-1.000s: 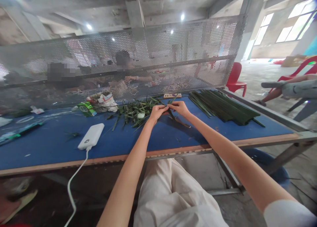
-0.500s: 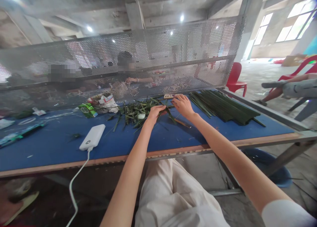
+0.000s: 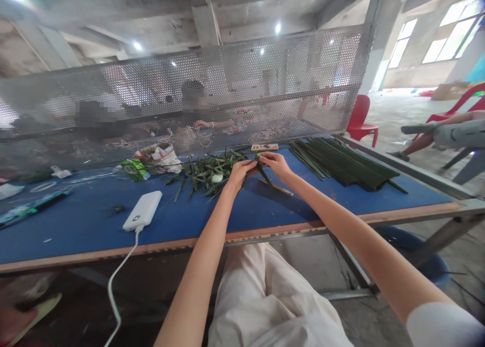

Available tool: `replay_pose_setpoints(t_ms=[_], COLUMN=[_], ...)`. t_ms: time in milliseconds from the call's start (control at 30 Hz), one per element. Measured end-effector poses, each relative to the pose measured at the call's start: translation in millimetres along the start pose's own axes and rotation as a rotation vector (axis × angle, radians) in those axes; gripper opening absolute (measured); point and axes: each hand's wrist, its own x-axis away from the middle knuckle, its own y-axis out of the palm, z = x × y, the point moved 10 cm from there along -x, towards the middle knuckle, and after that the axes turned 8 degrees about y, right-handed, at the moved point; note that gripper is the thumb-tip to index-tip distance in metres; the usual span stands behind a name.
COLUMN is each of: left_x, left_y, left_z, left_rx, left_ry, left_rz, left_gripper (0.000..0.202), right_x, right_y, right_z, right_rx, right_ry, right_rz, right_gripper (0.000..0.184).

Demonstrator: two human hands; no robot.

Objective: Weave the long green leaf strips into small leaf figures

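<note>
My left hand (image 3: 239, 171) and my right hand (image 3: 275, 164) meet over the blue table (image 3: 83, 220), both pinched on a narrow green leaf strip (image 3: 264, 175) that slants down toward me. A heap of cut green leaf scraps (image 3: 206, 171) lies just left of the hands, with a small white lump in it. To the right a neat stack of long dark green leaf strips (image 3: 341, 163) rests on the table. A thin brown stick (image 3: 278, 188) lies below my right hand.
A white power bank (image 3: 143, 210) with a cable hangs over the near edge. A green packet (image 3: 132, 169) and a crumpled bag (image 3: 158, 156) sit near a perforated metal screen (image 3: 189, 84), with people behind it. A small flat box (image 3: 264, 147) lies far back. Red chairs (image 3: 359, 119) and a seated person's legs (image 3: 435, 135) are right.
Half a second ago my right hand was spread open, reaching toward the far small box; it has come back and closed on the leaf strip beside my left hand.
</note>
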Motion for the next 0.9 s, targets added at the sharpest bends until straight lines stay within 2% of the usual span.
replay_pose_setpoints(t_ms=[133, 233, 433, 533, 633, 800, 900], left_x=[-1, -2, -2, -1, 0, 0, 0], left_y=[-0.1, -1.4, -9.3, -11.4, -7.3, -0.8, -1.0], left_z=[0, -1, 1, 3, 3, 4, 5], left_rx=[0.001, 0.015, 0.024, 0.001, -0.007, 0.024, 0.034], left_ry=[0.018, 0.025, 0.058, 0.068, 0.08, 0.099, 0.088], left_rz=[-0.001, 0.014, 0.096, 0.127, 0.105, 0.06, 0.067], left_gripper=[0.027, 0.027, 0.026, 0.022, 0.022, 0.031, 0.03], right_x=[1, 1, 2, 3, 4, 4, 4], right_y=[-1, -1, 7, 6, 4, 8, 5], right_z=[6, 7, -5, -9, -9, -1, -1], right_rx=[-0.077, -0.02, 0.095, 0.122, 0.125, -0.02, -0.018], right_ry=[0.052, 0.064, -0.031, -0.075, -0.076, 0.003, 0.011], right_rz=[0.009, 0.004, -0.035, -0.009, 0.016, -0.067, -0.044], right_gripper=[0.035, 0.039, 0.038, 0.035, 0.034, 0.039, 0.039])
